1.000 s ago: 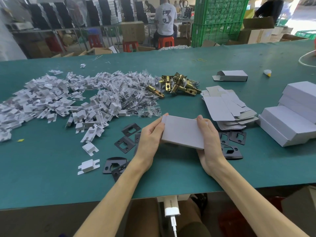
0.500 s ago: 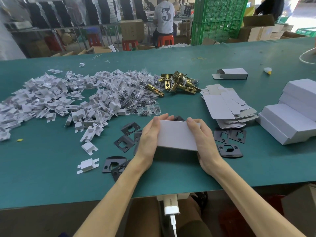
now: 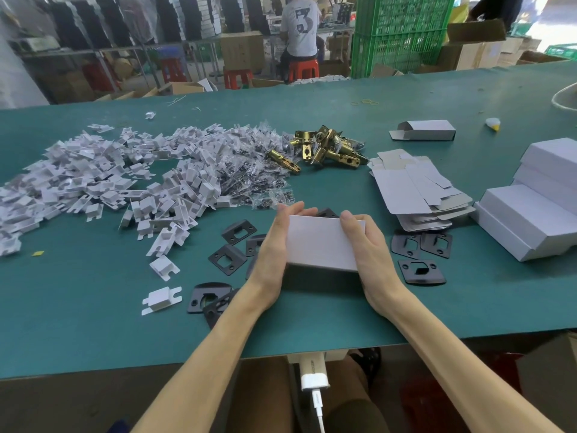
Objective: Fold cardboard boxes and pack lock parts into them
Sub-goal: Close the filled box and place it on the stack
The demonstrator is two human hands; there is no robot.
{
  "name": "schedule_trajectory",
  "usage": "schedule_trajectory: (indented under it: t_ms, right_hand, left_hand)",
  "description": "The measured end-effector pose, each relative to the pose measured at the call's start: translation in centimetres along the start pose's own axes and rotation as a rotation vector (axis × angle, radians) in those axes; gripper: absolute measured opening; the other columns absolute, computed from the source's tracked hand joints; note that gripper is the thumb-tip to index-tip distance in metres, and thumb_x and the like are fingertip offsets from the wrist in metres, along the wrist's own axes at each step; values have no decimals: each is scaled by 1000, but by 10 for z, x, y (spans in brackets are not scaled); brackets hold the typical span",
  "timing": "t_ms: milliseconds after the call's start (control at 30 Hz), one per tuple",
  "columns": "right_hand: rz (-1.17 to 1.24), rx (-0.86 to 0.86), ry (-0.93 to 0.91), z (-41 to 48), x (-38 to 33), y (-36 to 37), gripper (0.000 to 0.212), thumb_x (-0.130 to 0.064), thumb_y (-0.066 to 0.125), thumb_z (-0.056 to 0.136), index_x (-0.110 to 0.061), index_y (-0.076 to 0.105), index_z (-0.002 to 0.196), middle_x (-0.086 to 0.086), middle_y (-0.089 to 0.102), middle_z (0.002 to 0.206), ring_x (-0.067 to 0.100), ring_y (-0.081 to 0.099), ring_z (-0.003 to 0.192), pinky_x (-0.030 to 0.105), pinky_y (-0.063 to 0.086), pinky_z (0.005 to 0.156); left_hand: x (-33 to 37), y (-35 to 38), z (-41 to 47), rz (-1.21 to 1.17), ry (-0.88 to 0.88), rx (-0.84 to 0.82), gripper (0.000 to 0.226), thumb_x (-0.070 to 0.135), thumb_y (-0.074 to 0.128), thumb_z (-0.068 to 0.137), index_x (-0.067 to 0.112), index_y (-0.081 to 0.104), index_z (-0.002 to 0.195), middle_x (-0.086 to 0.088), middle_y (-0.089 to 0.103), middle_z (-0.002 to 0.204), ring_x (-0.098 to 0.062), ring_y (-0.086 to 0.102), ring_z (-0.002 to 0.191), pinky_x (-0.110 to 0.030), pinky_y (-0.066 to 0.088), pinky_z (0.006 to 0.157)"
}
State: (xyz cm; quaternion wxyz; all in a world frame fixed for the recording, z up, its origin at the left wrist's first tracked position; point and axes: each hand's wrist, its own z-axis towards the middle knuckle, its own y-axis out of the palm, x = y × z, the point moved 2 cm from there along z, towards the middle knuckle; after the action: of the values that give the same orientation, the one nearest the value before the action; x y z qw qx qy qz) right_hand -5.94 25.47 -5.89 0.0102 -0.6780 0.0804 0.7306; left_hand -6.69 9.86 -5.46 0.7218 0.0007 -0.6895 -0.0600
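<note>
Since a second ago the white cardboard box point(image 3: 321, 242) has come a little leftward and now sits level, held above the green table point(image 3: 93, 323). It looks closed, so I judge the folding nearly done. The left hand point(image 3: 274, 245) grips its left end, fingers curled over the far edge. The right hand point(image 3: 371, 248) grips the right end likewise.

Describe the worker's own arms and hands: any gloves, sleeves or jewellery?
No gloves on the left hand or right hand. Both forearms are bare as far as the picture shows, so no sleeve is in view. No watch, bracelet or ring is visible.
</note>
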Motion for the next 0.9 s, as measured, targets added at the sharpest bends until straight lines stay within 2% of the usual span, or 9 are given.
schedule_trajectory:
  t_ms: [167,267,400,467,567,633,733,800,900]
  right_hand:
    - [-56,13,-4,0,-1,1,33,-47,52,103,-15,52,97,1,61,91,5,60,73,19,48,63]
    - [-77,26,10,0,-5,2,33,-47,51,103,-14,51,96,0,59,91,5,58,72,18,47,62]
    - [-158,19,13,-3,-9,5,30,-48,49,104,-19,53,96,-3,58,93,7,56,78,23,43,68]
    - [-200,28,17,-3,-9,6,30,-47,51,103,-17,54,104,-3,59,97,11,58,85,27,46,73]
    - [-301,95,-134,-7,-17,3,23,-34,58,102,-16,56,116,0,59,110,18,56,106,32,47,92]
    - [-584,61,-330,-11,-22,0,23,-35,60,100,-21,59,118,-5,58,113,17,49,115,33,38,102]
    - [-1160,-94,-583,-20,-21,1,53,-56,53,97,-22,55,138,-7,56,129,19,40,129,38,22,110]
    - [-1218,-192,-608,-23,-22,0,73,-65,51,94,-20,43,151,-1,49,142,22,40,133,40,22,112]
    - [-1283,-286,-639,-24,-22,3,86,-70,47,91,-23,26,160,3,42,147,25,41,131,41,27,112]
  left_hand:
    - [1,4,-1,124,64,-16,65,59,43,99,25,41,155,19,66,132,1,65,113,-22,51,96]
    - [1,2,1,134,56,-36,54,35,50,109,22,32,158,12,62,138,-1,66,109,-21,53,92]
    - [0,0,1,179,49,16,44,30,51,109,21,43,151,0,62,135,-7,64,106,-19,52,86]
    - [0,-1,0,197,33,42,39,30,52,109,20,49,146,-3,61,134,-9,63,104,-19,51,83]
    - [0,-1,-1,240,31,50,34,28,50,109,18,54,141,-2,62,138,-15,62,114,-30,51,96]
    - [2,-1,-1,262,36,48,34,26,49,110,15,56,141,-3,62,139,-17,61,119,-32,49,102]
    - [3,0,-2,273,34,41,39,25,47,111,8,54,146,-6,60,142,-19,59,126,-34,49,107]
    - [4,0,-2,274,38,43,39,25,46,112,7,55,145,-8,61,139,-21,60,124,-37,51,105]
    - [3,1,-3,256,48,25,27,25,46,112,14,65,126,-5,69,115,-16,64,100,-23,54,80]
